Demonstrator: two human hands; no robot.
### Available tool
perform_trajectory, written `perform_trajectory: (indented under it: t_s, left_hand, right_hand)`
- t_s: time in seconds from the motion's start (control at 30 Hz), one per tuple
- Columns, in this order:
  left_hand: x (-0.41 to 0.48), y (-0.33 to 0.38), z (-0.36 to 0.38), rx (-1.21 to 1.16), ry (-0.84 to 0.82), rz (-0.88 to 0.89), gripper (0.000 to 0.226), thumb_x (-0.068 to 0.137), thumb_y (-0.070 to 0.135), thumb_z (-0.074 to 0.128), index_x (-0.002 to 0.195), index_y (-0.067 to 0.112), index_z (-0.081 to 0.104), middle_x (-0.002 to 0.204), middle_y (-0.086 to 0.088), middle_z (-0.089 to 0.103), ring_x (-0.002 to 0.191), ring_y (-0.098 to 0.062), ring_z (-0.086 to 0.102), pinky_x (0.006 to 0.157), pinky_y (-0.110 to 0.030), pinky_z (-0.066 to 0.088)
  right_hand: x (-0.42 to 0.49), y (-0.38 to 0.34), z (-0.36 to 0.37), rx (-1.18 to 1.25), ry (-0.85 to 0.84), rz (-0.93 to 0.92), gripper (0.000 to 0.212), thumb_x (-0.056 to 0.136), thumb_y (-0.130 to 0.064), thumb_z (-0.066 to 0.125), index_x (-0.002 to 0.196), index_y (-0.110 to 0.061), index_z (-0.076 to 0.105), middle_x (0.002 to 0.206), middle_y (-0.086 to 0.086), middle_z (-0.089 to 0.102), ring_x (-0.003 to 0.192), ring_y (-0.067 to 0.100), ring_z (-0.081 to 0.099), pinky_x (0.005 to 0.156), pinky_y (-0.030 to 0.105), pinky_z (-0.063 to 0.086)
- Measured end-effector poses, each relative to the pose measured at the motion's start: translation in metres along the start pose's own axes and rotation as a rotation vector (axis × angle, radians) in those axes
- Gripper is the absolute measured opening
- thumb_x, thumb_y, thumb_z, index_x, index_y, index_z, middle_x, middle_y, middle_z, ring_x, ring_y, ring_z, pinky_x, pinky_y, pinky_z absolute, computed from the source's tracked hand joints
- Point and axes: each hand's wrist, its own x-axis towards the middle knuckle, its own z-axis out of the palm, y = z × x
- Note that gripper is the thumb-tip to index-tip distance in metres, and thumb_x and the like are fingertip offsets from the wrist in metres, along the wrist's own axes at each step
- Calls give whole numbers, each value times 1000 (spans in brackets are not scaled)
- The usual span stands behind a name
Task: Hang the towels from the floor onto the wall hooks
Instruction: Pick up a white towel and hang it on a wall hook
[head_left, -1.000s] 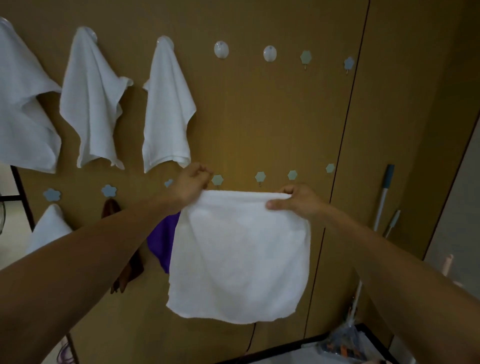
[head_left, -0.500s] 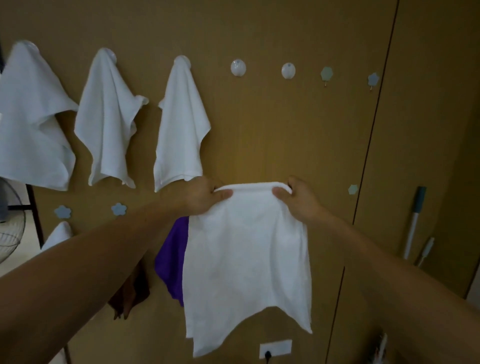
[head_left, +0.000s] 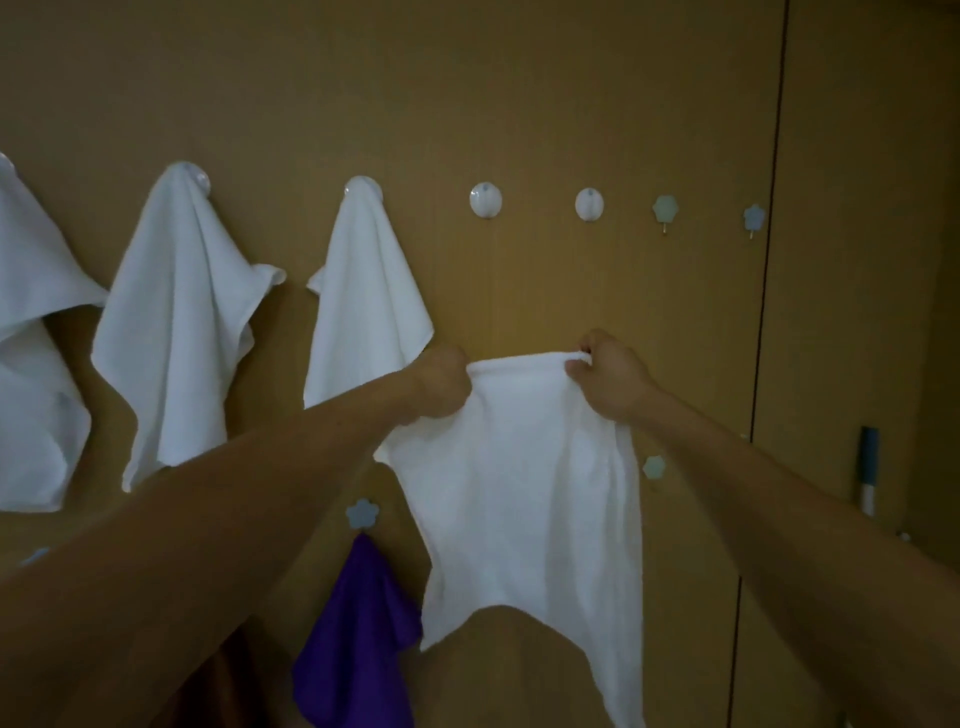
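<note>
The top hem of a white towel (head_left: 524, 493) is gripped at both ends: it is bunched in the curled left hand (head_left: 441, 387) and pinched between thumb and fingers of the right hand (head_left: 608, 384). The towel is held in the air before the wooden wall (head_left: 519, 93), below the bare round hook (head_left: 485, 200). Its long axis is vertical, with the hem uppermost and level and the lower edge hanging free. The carry to the hook is judged in hand. Next, the hem must be raised and a gathered part set over that hook, beside the hung towel (head_left: 369, 291).
</note>
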Motion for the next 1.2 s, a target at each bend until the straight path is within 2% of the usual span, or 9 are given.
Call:
perform_trajectory:
  t_s: [0.17, 0.3, 0.43, 0.57, 0.7, 0.8, 1.0, 1.1, 1.2]
  left_hand:
    - [41, 6, -7, -277, 222, 86, 27, 98, 24, 35, 83, 10, 53, 85, -3, 56, 79, -19, 52, 67, -30, 40]
    - [76, 9, -26, -350, 303, 216, 37, 92, 38, 51, 63, 17, 44, 65, 3, 47, 60, -12, 45, 55, -27, 34]
    - [128, 16, -55, -311, 490, 278, 39, 90, 44, 57, 62, 19, 48, 63, 6, 51, 59, -11, 47, 55, -27, 37]
    - [182, 18, -84, -99, 663, 245, 38, 93, 46, 50, 67, 19, 51, 65, 6, 51, 62, -12, 48, 55, -30, 34]
    - [222, 18, -109, 20, 752, 226, 39, 95, 48, 44, 66, 22, 48, 65, 7, 49, 59, -8, 46, 50, -27, 28]
    - [242, 11, -118, 133, 745, 167, 40, 96, 47, 42, 72, 18, 52, 66, 6, 49, 62, -14, 47, 51, -28, 27]
    - [250, 0, -104, 233, 786, 66, 34, 93, 45, 45, 77, 16, 52, 71, 1, 51, 68, -21, 49, 62, -30, 33]
    - [242, 11, -101, 22, 661, -35, 31, 85, 38, 58, 68, 13, 53, 64, 1, 51, 61, -18, 50, 51, -28, 32]
    - [228, 30, -98, -250, 392, -238, 23, 89, 38, 57, 82, 16, 57, 74, 1, 55, 66, -15, 53, 50, -27, 33]
  right_hand:
    - [37, -2, -12, 407, -97, -50, 37, 83, -45, 70, 83, -12, 55, 78, -5, 58, 69, 10, 56, 59, 25, 42]
    - [84, -1, -18, 566, 1, -108, 35, 77, -38, 78, 68, -18, 50, 58, -13, 52, 49, 0, 49, 45, 15, 37]
    - [150, -16, -17, 623, 184, -157, 28, 78, -41, 72, 70, -21, 54, 67, -8, 58, 59, 5, 55, 53, 21, 41]
    - [214, -36, -22, 600, 273, -153, 36, 75, -46, 69, 96, -18, 67, 93, 0, 70, 85, 18, 67, 73, 34, 54]
    - [262, -51, -25, 581, 314, -167, 26, 75, -46, 66, 79, -21, 63, 79, -4, 68, 73, 15, 66, 70, 33, 55]
    - [285, -56, -21, 492, 305, -161, 25, 79, -43, 64, 78, -18, 62, 82, -1, 67, 77, 19, 65, 71, 33, 52]
    - [299, -52, 8, 357, 322, -123, 24, 81, -41, 59, 75, -18, 56, 74, -2, 58, 71, 21, 59, 53, 26, 34]
    - [300, -48, 13, 375, 288, -98, 24, 78, -41, 61, 75, -17, 59, 74, -2, 62, 68, 19, 60, 54, 25, 37]
    - [296, -42, 6, 497, 110, -41, 18, 77, -30, 66, 70, -15, 58, 73, 3, 62, 61, 16, 57, 56, 26, 44]
